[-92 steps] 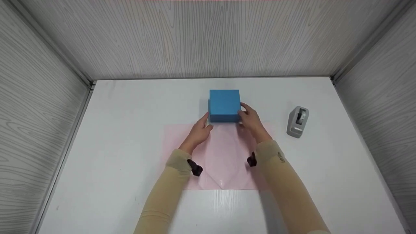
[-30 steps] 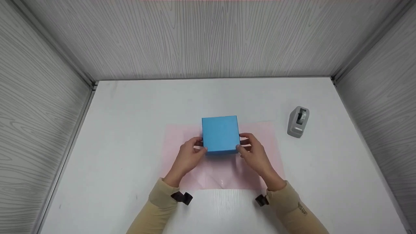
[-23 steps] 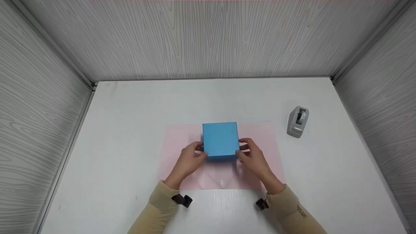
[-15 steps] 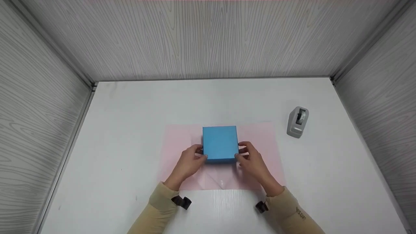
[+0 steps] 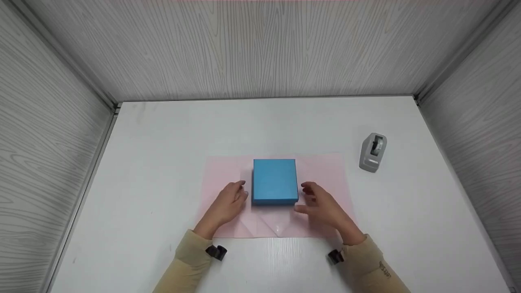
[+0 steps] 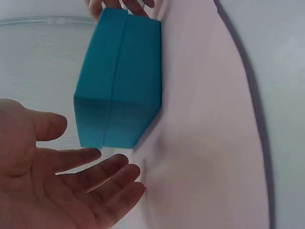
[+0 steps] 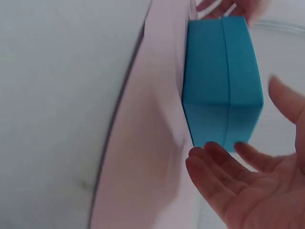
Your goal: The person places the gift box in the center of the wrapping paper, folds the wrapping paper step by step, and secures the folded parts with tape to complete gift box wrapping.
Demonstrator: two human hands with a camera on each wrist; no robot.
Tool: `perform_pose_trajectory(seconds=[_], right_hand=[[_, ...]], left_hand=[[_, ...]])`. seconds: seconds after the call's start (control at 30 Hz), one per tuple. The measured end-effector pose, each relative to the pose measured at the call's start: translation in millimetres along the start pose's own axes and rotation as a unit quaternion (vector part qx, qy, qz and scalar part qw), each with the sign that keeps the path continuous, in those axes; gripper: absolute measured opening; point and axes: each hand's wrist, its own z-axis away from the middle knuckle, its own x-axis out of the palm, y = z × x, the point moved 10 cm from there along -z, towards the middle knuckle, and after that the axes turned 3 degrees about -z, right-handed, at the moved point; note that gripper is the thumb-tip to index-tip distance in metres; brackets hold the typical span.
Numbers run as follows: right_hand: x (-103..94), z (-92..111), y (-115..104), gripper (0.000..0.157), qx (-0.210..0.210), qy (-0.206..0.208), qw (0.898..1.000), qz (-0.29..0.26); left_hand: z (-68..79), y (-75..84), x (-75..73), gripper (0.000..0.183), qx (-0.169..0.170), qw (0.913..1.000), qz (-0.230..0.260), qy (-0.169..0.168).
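A blue lidded box [image 5: 275, 180] sits on a creased sheet of pink paper [image 5: 325, 171] in the head view. My left hand [image 5: 226, 203] is just off the box's left side, its fingers relaxed and holding nothing. On the other side my right hand [image 5: 323, 205] stands a small gap from the box, thumb and fingers spread. The left wrist view shows the left hand [image 6: 62, 176] with loosely extended fingers beside the box [image 6: 126, 71]. In the right wrist view the right hand [image 7: 257, 176] is likewise apart from the box [image 7: 221, 71], and a seam runs round the lid.
A grey tape dispenser [image 5: 373, 152] with a roll of clear tape stands on the white table [image 5: 163, 142], to the right of the paper. Wood-patterned panels [image 5: 260, 49] close off the back and both sides.
Both hands brought the blue box from the paper's far edge toward me and lowered it onto the middle of the paper. Since half a second ago they have let go and moved outward.
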Motion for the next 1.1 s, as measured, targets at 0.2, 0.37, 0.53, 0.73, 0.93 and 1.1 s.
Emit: perform_pose_trajectory(seconds=[0.2,0.37,0.53,0.73,0.93,1.1], right_hand=[[-9.7,2.4,9.2,0.081,-0.028,-0.013,0.983,0.178],[-15.4,0.2,17.4,0.08,-0.022,-0.007,0.973,0.23],[-18.5,-7.3,20.7,0.078,0.0,-0.01,0.974,0.227],[-19.8,-21.5,17.7,0.078,0.009,-0.02,0.976,0.217],[-22.0,-37.1,16.1,0.079,0.018,-0.029,0.977,0.213],[-23.4,-44.3,14.8,0.079,0.022,-0.027,0.977,0.211]], left_hand=[[6.1,-17.0,-6.4,0.069,0.015,0.9913,-0.131,-0.006],[4.9,-29.0,-1.8,0.075,0.001,0.9868,-0.158,-0.036],[-1.8,-34.7,-3.6,0.076,-0.01,0.9835,-0.176,-0.042],[-14.3,-38.5,-10.0,0.078,-0.009,0.9814,-0.186,-0.046],[-27.5,-42.2,-16.1,0.079,-0.006,0.9799,-0.193,-0.05],[-35.8,-44.4,-20.0,0.08,-0.004,0.9802,-0.191,-0.052]])
